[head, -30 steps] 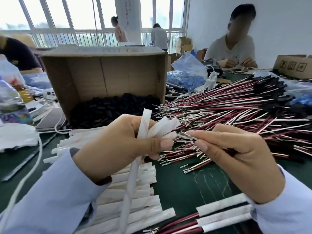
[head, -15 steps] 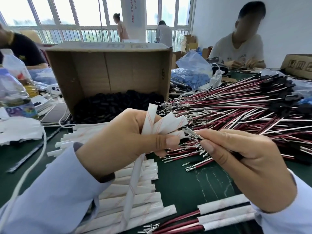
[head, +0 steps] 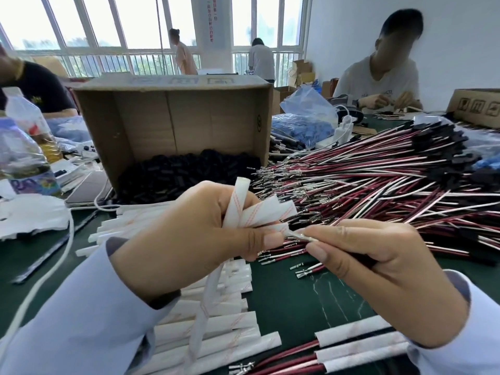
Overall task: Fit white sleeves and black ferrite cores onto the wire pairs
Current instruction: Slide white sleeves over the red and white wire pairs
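My left hand (head: 189, 239) grips a small bunch of white sleeves (head: 257, 212) with thin red stripes, their ends fanned out above the thumb. My right hand (head: 378, 266) pinches a wire pair (head: 300, 235), whose metal terminals touch the mouth of the lowest sleeve. A large heap of red and white wire pairs (head: 378, 180) lies behind my hands. Black ferrite cores (head: 184, 171) fill the bottom of an open cardboard box (head: 173, 117). Loose white sleeves (head: 216, 328) are piled under my left wrist. Sleeved wire pairs (head: 351, 347) lie at the lower right.
The table top is dark green (head: 297, 299). A water bottle (head: 24, 158) and a white cable (head: 40, 282) are at the left. Blue plastic bags (head: 305, 117) sit behind the box. A person (head: 378, 77) works across the table, with another carton (head: 476, 106) at the far right.
My right hand has brought the wire pair's terminals leftward to the end of a sleeve in my left hand. The left hand keeps its grip on the sleeve bunch.
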Demonstrator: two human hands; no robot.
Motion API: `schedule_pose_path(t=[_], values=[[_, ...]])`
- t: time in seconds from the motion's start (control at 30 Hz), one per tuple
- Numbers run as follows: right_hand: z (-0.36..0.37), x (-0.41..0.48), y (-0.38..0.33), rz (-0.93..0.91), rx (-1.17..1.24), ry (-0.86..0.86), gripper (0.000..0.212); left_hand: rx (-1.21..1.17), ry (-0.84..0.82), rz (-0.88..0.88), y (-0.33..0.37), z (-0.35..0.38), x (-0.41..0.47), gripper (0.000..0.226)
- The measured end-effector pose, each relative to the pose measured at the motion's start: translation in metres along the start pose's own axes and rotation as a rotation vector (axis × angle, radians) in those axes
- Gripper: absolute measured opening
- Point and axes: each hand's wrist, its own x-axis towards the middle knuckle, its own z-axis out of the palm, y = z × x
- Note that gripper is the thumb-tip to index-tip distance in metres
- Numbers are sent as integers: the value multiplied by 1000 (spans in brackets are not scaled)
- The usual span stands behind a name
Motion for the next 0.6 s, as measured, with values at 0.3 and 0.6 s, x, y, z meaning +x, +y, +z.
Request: schedule_pose_path(t=[0.3, 0.6], values=[[-7, 1, -8, 103, 240, -106, 22, -55, -140, -5, -1, -2, 0, 28], [-13, 4, -8, 139, 249, -108, 19, -101, -135, 12, 1, -3, -1, 13]])
